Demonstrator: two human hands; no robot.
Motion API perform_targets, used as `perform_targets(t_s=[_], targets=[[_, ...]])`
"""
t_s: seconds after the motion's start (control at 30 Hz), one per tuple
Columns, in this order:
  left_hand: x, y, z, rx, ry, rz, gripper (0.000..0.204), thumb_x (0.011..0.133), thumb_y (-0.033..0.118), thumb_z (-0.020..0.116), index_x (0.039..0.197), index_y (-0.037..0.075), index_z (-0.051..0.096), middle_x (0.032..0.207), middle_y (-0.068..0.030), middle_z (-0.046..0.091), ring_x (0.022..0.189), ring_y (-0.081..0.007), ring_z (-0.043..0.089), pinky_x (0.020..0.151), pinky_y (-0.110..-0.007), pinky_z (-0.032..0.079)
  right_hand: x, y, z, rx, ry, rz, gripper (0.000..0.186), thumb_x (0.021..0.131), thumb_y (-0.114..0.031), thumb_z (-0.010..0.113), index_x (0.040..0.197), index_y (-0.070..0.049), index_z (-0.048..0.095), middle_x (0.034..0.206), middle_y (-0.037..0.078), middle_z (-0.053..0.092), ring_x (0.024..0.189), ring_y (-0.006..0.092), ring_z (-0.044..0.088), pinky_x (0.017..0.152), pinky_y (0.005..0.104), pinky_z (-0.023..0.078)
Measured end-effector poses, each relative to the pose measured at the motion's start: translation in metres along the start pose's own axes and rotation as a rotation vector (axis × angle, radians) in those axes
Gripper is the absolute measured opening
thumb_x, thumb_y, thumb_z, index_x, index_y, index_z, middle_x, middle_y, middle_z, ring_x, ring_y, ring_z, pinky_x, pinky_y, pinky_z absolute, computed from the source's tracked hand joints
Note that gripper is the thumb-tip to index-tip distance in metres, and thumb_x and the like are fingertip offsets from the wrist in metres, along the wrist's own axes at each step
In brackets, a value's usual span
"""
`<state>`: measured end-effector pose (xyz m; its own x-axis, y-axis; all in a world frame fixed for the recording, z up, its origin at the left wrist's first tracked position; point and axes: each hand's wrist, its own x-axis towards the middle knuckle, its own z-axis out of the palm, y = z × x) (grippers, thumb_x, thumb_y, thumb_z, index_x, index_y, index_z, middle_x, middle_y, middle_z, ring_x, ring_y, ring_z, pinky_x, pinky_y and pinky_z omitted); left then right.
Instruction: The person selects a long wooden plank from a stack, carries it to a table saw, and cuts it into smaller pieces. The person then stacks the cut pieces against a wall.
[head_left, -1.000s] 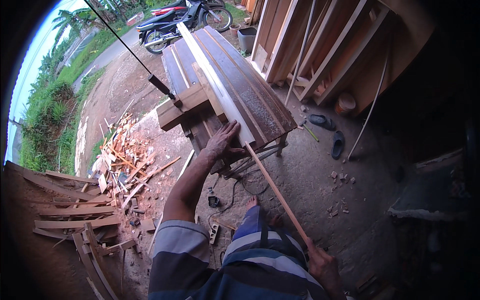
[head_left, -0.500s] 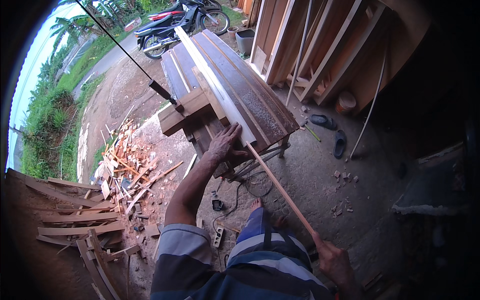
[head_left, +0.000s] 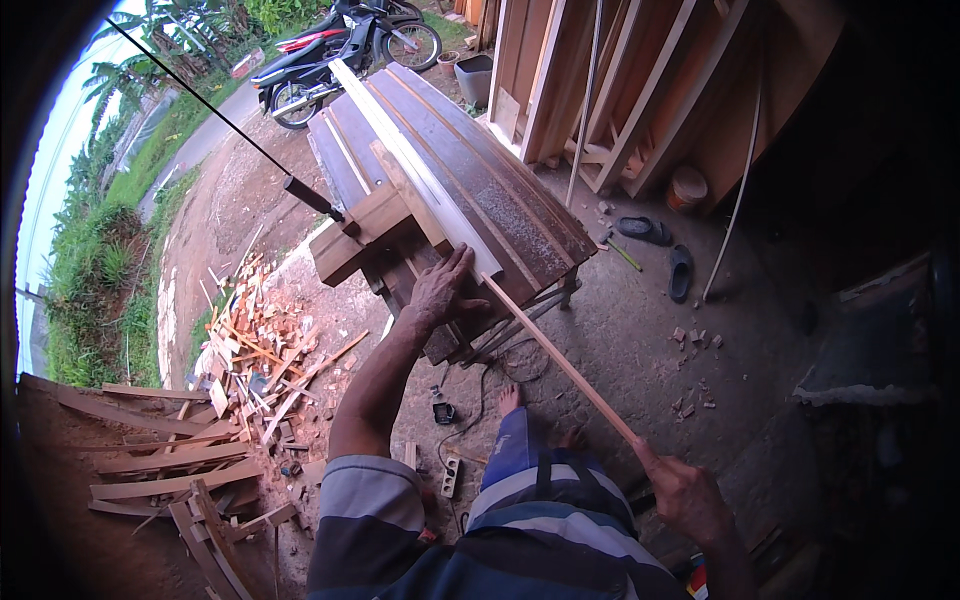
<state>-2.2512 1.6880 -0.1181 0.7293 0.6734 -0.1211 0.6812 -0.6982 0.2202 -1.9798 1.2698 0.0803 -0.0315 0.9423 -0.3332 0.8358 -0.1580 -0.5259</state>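
My right hand (head_left: 690, 500), low on the right, is closed around the near end of a thin wooden strip (head_left: 565, 362). That strip slants up and left to the near edge of a dark worktable (head_left: 520, 215), beside the end of a long pale straight bar (head_left: 415, 170). My left hand (head_left: 440, 292) lies at this edge with its fingers spread, fingertips against the bar's near end and the strip's far end close by. Just beyond it, a wooden block (head_left: 375, 222) and a narrow board (head_left: 412, 195) rest on the table. Whatever is under my left palm is hidden.
Offcuts (head_left: 265, 340) are heaped on the ground at left, near longer planks (head_left: 175, 462). A power strip (head_left: 451, 477) and cable lie by my feet. Sandals (head_left: 680, 272) and a hammer (head_left: 622, 250) are on the floor at right. Wooden frames (head_left: 640, 90) lean behind; a motorcycle (head_left: 335, 60) stands beyond.
The whole view has shifted and turned slightly. Against the table, both hands keep nearly the same places, the right still on the wooden strip and the left still spread at the edge.
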Motion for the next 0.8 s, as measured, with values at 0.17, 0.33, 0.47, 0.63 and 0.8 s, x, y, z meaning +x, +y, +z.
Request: perform_targets(t_s=[0.17, 0.33, 0.47, 0.63, 0.8], targets=[[0.006, -0.009, 0.001, 0.005, 0.006, 0.024, 0.116, 0.076, 0.072, 0.072, 0.16, 0.005, 0.026, 0.167, -0.0168, 0.027, 0.151, -0.0337, 0.032, 0.118, -0.049, 0.035, 0.019, -0.006, -0.003, 0.016, 0.011, -0.012, 0.072, 0.085, 0.004, 0.057, 0.154, -0.01, 0.042, 0.093, 0.021, 0.067, 0.075, 0.0416, 0.069, 0.062, 0.0505, 0.057], [0.002, -0.012, -0.001, -0.021, 0.013, 0.001, 0.115, 0.077, 0.07, 0.073, 0.16, 0.008, 0.026, 0.167, -0.0164, 0.026, 0.153, -0.0324, 0.03, 0.12, -0.05, 0.031, 0.031, -0.013, -0.006, 0.003, -0.021, 0.003, 0.072, 0.086, 0.003, 0.057, 0.156, -0.01, 0.04, 0.092, 0.021, 0.067, 0.075, 0.0414, 0.069, 0.063, 0.0506, 0.057], [0.0, -0.01, -0.005, -0.04, 0.012, -0.019, 0.114, 0.077, 0.068, 0.075, 0.161, 0.009, 0.026, 0.167, -0.0168, 0.026, 0.153, -0.0313, 0.029, 0.121, -0.049, 0.03, 0.036, -0.015, -0.01, -0.024, -0.044, 0.013, 0.072, 0.087, 0.003, 0.056, 0.156, -0.01, 0.039, 0.092, 0.022, 0.066, 0.076, 0.0409, 0.07, 0.064, 0.0501, 0.057], [-0.002, -0.01, -0.002, -0.062, 0.018, -0.024, 0.116, 0.075, 0.068, 0.076, 0.161, 0.009, 0.025, 0.167, -0.0165, 0.027, 0.153, -0.0309, 0.03, 0.121, -0.049, 0.031, 0.039, -0.014, -0.012, -0.036, -0.039, -0.03, 0.072, 0.088, 0.003, 0.056, 0.156, -0.008, 0.038, 0.09, 0.022, 0.065, 0.075, 0.04, 0.07, 0.064, 0.049, 0.058], [-0.002, -0.009, 0.005, -0.079, -0.014, -0.021, 0.118, 0.072, 0.067, 0.079, 0.161, 0.009, 0.025, 0.167, -0.0161, 0.027, 0.153, -0.0316, 0.03, 0.121, -0.048, 0.032, 0.038, -0.025, -0.014, -0.033, -0.068, 0.034, 0.066, 0.089, 0.004, 0.057, 0.153, -0.003, 0.043, 0.087, 0.022, 0.065, 0.074, 0.0395, 0.069, 0.063, 0.0483, 0.055]])
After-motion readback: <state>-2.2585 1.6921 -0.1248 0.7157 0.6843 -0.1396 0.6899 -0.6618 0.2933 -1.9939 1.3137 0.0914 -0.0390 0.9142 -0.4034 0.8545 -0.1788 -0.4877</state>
